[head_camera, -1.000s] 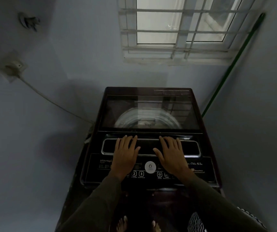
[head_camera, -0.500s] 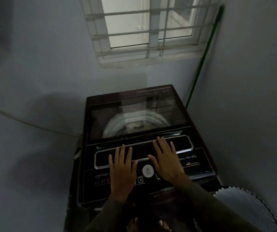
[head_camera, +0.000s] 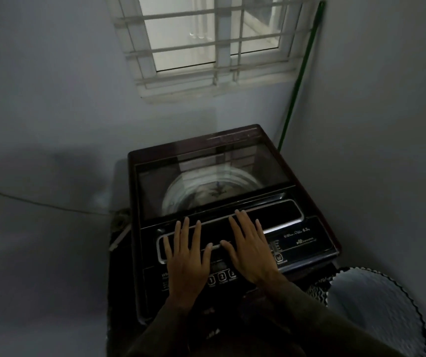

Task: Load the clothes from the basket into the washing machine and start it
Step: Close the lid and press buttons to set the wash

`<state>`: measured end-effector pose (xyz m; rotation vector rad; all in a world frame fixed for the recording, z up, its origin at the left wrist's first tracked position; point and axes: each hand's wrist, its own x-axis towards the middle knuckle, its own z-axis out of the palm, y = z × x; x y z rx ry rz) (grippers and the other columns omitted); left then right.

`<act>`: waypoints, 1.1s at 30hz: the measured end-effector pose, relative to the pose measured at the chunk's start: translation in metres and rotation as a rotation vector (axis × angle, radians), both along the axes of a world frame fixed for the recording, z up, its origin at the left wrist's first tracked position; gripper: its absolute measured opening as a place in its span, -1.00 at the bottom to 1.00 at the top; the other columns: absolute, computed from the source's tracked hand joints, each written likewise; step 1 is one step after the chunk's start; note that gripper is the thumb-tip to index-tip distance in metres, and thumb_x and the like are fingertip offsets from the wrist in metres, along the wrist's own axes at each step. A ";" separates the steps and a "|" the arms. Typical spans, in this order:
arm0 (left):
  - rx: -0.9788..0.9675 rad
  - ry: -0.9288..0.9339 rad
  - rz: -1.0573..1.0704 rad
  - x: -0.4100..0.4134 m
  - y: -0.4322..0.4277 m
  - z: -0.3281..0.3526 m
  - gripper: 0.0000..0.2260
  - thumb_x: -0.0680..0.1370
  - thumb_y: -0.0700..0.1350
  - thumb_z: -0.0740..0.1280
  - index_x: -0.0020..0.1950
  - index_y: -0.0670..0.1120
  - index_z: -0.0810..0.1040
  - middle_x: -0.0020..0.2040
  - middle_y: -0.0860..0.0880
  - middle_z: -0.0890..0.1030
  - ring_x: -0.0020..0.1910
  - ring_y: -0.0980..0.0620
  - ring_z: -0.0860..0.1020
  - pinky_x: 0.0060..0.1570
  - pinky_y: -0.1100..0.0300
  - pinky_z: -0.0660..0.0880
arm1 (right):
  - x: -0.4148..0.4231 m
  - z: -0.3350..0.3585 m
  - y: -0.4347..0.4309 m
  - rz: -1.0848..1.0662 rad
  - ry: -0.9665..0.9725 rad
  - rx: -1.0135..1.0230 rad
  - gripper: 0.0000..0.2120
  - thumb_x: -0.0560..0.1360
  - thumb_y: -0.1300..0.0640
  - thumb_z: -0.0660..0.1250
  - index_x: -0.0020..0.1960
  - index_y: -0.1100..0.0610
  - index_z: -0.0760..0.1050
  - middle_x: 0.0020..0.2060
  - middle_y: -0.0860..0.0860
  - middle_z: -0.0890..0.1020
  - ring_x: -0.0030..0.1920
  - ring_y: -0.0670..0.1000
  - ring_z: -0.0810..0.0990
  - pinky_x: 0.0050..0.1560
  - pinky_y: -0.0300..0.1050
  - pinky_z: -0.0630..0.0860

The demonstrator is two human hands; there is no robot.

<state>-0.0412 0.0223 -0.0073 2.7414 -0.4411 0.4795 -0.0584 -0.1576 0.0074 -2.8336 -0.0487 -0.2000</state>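
Since a second ago the view has swung and the basket (head_camera: 318,289) has come into the lower right corner, while both grips have stayed flat on the washer (head_camera: 193,149). It is a dark top-loader with a glossy black panel (head_camera: 307,240) along the front and numbered buttons (head_camera: 221,277) between the wrists. Its lid (head_camera: 155,194) is down, and through the tinted glass the pale ring of the drum (head_camera: 181,191) shows; something dim lies inside, too dark to name. The left grip (head_camera: 187,264) lies palm down, fingers straight and spread, tips on the lid's chromed handle frame. The right grip (head_camera: 253,256) lies the same way just beside it, thumbs nearly meeting; neither holds anything. The basket, with a scalloped rim, stands just right of the washer. A cord (head_camera: 39,202) runs along the grey wall (head_camera: 52,99) on the left, a barred window (head_camera: 206,42) sits above the washer, and a green pole (head_camera: 302,73) leans in the corner.
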 end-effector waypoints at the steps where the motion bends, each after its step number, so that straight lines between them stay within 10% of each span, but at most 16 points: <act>1: 0.012 -0.003 0.014 0.004 0.007 0.003 -0.49 0.62 0.13 0.12 0.50 -0.10 0.38 0.52 -0.18 0.31 0.54 -0.17 0.23 0.43 -0.30 0.18 | 0.005 0.000 0.007 0.016 -0.007 0.007 -0.36 0.61 -0.25 -0.02 0.53 0.14 0.20 0.56 0.09 0.15 0.57 0.01 -0.06 0.54 0.10 -0.04; 24: 0.359 0.048 0.661 0.126 0.254 0.121 -0.42 0.62 0.19 0.04 0.55 -0.10 0.26 0.55 -0.17 0.26 0.54 -0.15 0.21 0.47 -0.22 0.11 | 0.210 0.033 0.215 0.657 0.060 0.264 -0.29 0.53 -0.26 0.07 0.45 0.24 0.32 0.43 0.19 0.39 0.43 0.21 0.37 0.37 0.17 0.37; 33: 0.441 0.023 0.772 0.190 0.367 0.189 -0.38 0.61 0.21 -0.06 0.55 -0.14 0.23 0.56 -0.20 0.22 0.55 -0.20 0.15 0.49 -0.26 0.12 | 0.290 0.100 0.353 0.789 0.132 0.482 0.05 0.40 -0.55 -0.22 0.59 0.20 -0.08 0.58 0.12 0.06 0.58 0.07 0.03 0.53 -0.07 0.04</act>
